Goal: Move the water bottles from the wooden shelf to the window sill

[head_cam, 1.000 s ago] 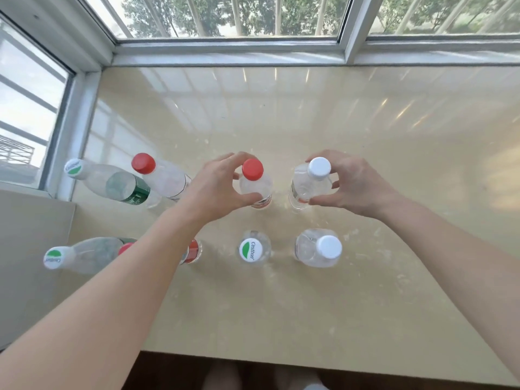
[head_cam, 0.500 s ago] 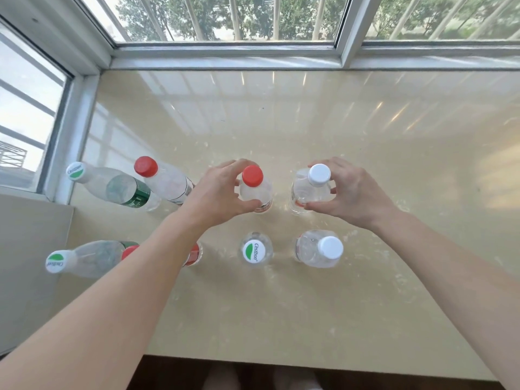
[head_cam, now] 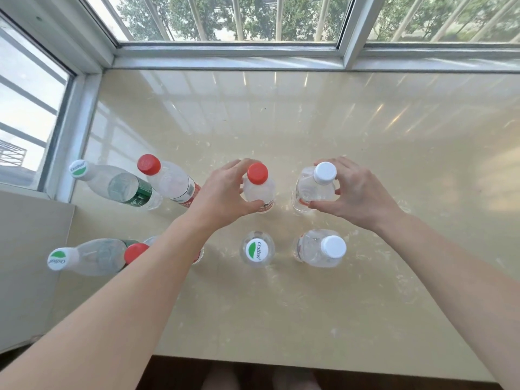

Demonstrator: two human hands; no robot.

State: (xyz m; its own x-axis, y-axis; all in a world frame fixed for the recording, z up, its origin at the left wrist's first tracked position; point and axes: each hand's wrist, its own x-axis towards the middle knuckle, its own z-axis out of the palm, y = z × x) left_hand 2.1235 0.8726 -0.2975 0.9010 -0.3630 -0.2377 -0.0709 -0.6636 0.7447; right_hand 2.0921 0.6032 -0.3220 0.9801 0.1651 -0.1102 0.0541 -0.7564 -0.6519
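Note:
Several clear water bottles stand upright on the beige window sill (head_cam: 309, 130). My left hand (head_cam: 222, 194) grips a red-capped bottle (head_cam: 258, 184) around its shoulder. My right hand (head_cam: 354, 192) grips a white-capped bottle (head_cam: 318, 182) beside it. Both bottles rest on the sill in the back row. In front of them stand a green-and-white-capped bottle (head_cam: 256, 249) and another white-capped bottle (head_cam: 323, 249). To the left are a red-capped bottle (head_cam: 168, 181), two green-labelled bottles (head_cam: 118, 187) (head_cam: 84, 257), and a red-capped one (head_cam: 135, 252) partly hidden by my left forearm.
Window frames (head_cam: 230, 52) border the sill at the back and on the left. A grey wall panel (head_cam: 25, 263) sits at the lower left. The sill's front edge (head_cam: 309, 364) runs along the bottom, with dark floor below it. The wooden shelf is out of view.
Both hands stay on the same two bottles, which have hardly moved. The view has shifted slightly.

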